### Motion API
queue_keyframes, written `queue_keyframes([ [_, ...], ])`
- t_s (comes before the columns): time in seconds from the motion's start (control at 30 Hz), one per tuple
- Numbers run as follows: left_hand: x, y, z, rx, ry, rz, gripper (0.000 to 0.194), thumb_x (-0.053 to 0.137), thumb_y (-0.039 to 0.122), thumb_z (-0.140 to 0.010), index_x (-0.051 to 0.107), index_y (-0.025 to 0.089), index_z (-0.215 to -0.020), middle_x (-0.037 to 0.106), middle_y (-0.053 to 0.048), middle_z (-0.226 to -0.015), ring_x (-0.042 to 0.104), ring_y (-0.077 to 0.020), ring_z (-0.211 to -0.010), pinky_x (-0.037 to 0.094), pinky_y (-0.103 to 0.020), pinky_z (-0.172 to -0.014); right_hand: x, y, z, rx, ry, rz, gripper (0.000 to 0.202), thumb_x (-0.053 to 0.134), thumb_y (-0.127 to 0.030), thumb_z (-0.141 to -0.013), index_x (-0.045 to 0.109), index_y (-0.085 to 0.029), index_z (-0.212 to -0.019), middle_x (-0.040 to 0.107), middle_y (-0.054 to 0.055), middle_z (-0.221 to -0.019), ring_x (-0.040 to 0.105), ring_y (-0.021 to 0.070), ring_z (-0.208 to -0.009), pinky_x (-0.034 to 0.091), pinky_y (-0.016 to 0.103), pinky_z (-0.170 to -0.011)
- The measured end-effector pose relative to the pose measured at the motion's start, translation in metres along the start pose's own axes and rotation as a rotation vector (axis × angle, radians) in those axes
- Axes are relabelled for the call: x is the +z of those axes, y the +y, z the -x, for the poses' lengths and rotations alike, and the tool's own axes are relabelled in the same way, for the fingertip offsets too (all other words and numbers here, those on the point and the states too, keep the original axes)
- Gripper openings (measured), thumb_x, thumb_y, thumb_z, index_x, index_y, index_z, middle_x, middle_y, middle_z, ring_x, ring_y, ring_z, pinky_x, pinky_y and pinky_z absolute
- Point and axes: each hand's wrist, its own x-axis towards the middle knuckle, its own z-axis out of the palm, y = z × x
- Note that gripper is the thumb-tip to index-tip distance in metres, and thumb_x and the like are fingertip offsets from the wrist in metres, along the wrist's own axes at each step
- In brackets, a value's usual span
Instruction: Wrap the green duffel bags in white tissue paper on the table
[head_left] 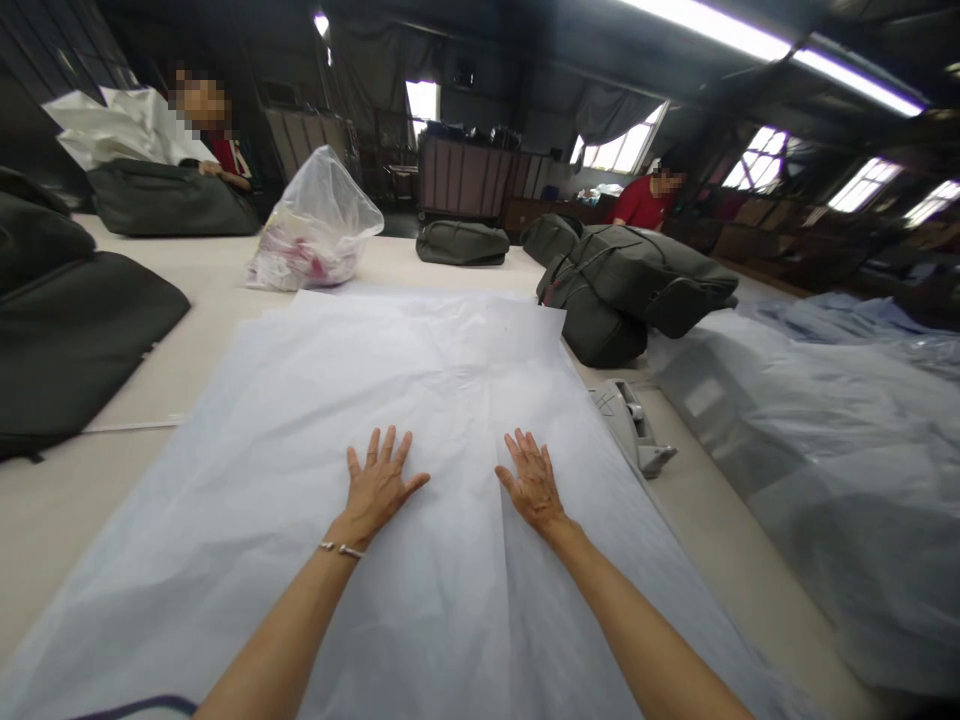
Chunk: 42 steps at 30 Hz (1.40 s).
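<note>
Two bare hands lay palm-down on a broad spread of white sheeting (450, 350), fingers pointing away from the wearer. Left hand (377, 485): digits fanned wide, thumb out toward the other hand, nothing pinched. Right hand (532, 485): flat, fingers spread a little less, thumb toward the left hand, nothing pinched. The two were apart, with sheeting visible between them; a lengthwise crease ran close by the right thumb. Metal bracelet (341, 549) on the left wrist. The sheeting lay beneath both hands and reached well beyond them on every side, wrinkled in places, over a pale surface (214, 265); whether one layer or several under the palms, could not tell. Ahead of the left hand, past the far edge, stood a see-through plastic bag (322, 205), its contents whitish and reddish. Well left of the left hand, large dark cases (75, 340), with a thin white strip (135, 427) between them and the sheeting. Beyond both hands, a single dark pouch (461, 243). Ahead and to the right of the right hand, a pile of dark bags (630, 280); nearer, a grey device (630, 425) beside the sheeting's edge. Farther right of that hand, translucent wrapping (825, 430) in a large heap. Far ahead and left of the left hand, a person (225, 155) behind another dark case (172, 198); far ahead and right of the right hand, a person in red (641, 203).
</note>
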Motion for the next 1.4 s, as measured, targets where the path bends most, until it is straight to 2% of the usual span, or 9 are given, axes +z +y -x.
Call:
queue_keyframes([
  [0.3,0.014,-0.032,-0.021,-0.104,-0.109,0.032,0.082,0.036,0.069,-0.087,0.020,0.022,-0.153,0.013,-0.012,-0.162,0.007,-0.0405,-0.147,0.007,-0.077,-0.106,0.008,0.003,-0.022,0.027,0.054,-0.030,0.059,0.034,-0.054,-0.098,0.039,-0.021,-0.147,0.037,0.013,-0.153,0.027,0.0275,-0.145,0.018,0.057,-0.117],
  [0.53,0.015,-0.040,-0.031,-0.127,-0.123,0.024,0.086,0.034,0.072,-0.085,0.019,0.023,-0.154,0.010,-0.011,-0.162,0.003,-0.0402,-0.148,0.005,-0.078,-0.105,-0.015,-0.045,-0.055,-0.077,0.116,-0.017,0.061,0.036,-0.053,-0.098,0.035,-0.019,-0.148,0.030,0.011,-0.157,0.019,0.0270,-0.147,0.013,0.054,-0.118],
  [0.63,0.013,-0.040,-0.032,-0.132,-0.128,0.021,0.086,0.033,0.072,-0.086,0.018,0.023,-0.154,0.010,-0.011,-0.162,0.003,-0.0397,-0.148,0.006,-0.077,-0.106,-0.018,-0.062,-0.060,-0.209,0.025,0.016,0.057,0.040,-0.050,-0.098,0.038,-0.022,-0.148,0.026,0.008,-0.159,0.017,0.0259,-0.148,0.011,0.053,-0.119],
  [0.8,0.016,-0.043,-0.033,-0.120,-0.118,0.026,0.085,0.035,0.072,-0.086,0.019,0.023,-0.154,0.010,-0.011,-0.162,0.004,-0.0400,-0.148,0.006,-0.078,-0.105,0.001,-0.044,-0.037,-0.157,-0.214,0.111,0.052,0.047,-0.042,-0.097,0.044,-0.023,-0.144,0.034,0.009,-0.155,0.025,0.0281,-0.145,0.015,0.054,-0.118],
  [1.0,0.016,-0.047,-0.034,-0.101,-0.113,-0.003,0.085,0.036,0.072,-0.086,0.021,0.022,-0.153,0.013,-0.014,-0.161,0.007,-0.0411,-0.147,0.011,-0.079,-0.104,0.016,-0.021,-0.018,-0.140,-0.236,0.155,0.057,0.048,-0.050,-0.095,0.041,-0.026,-0.146,0.029,0.008,-0.158,0.021,0.0280,-0.147,0.012,0.052,-0.119],
  [1.1,0.003,-0.027,-0.028,-0.018,0.023,-0.082,0.080,0.043,0.064,-0.088,0.030,0.016,-0.151,0.016,-0.016,-0.160,0.008,-0.0394,-0.148,0.008,-0.076,-0.107,0.017,-0.022,-0.020,-0.150,-0.229,0.160,0.057,0.045,-0.054,-0.095,0.042,-0.028,-0.146,0.030,0.007,-0.158,0.021,0.0273,-0.147,0.011,0.051,-0.119],
  [1.2,-0.008,0.013,-0.011,0.211,0.134,-0.065,0.065,0.047,0.054,-0.091,0.041,0.018,-0.146,0.026,-0.013,-0.158,0.015,-0.0332,-0.148,0.009,-0.065,-0.116,0.017,-0.022,-0.020,-0.154,-0.217,0.161,0.058,0.043,-0.055,-0.095,0.042,-0.027,-0.146,0.031,0.008,-0.157,0.020,0.0271,-0.147,0.010,0.051,-0.119],
  [1.3,-0.003,0.055,0.016,0.439,0.001,0.058,0.056,0.049,0.050,-0.092,0.045,0.026,-0.142,0.037,-0.007,-0.154,0.025,-0.0275,-0.146,0.020,-0.056,-0.118,0.018,-0.020,-0.018,-0.152,-0.211,0.145,0.058,0.042,-0.056,-0.095,0.042,-0.027,-0.146,0.032,0.008,-0.157,0.020,0.0274,-0.147,0.009,0.051,-0.119],
  [1.4,0.017,0.079,0.042,0.479,-0.154,0.108,0.065,0.056,0.053,-0.087,0.039,0.030,-0.145,0.032,-0.005,-0.157,0.025,-0.0322,-0.145,0.022,-0.066,-0.113,0.022,-0.019,-0.020,-0.140,-0.219,0.128,0.059,0.044,-0.057,-0.094,0.042,-0.028,-0.146,0.032,0.008,-0.157,0.020,0.0277,-0.147,0.008,0.052,-0.119],
])
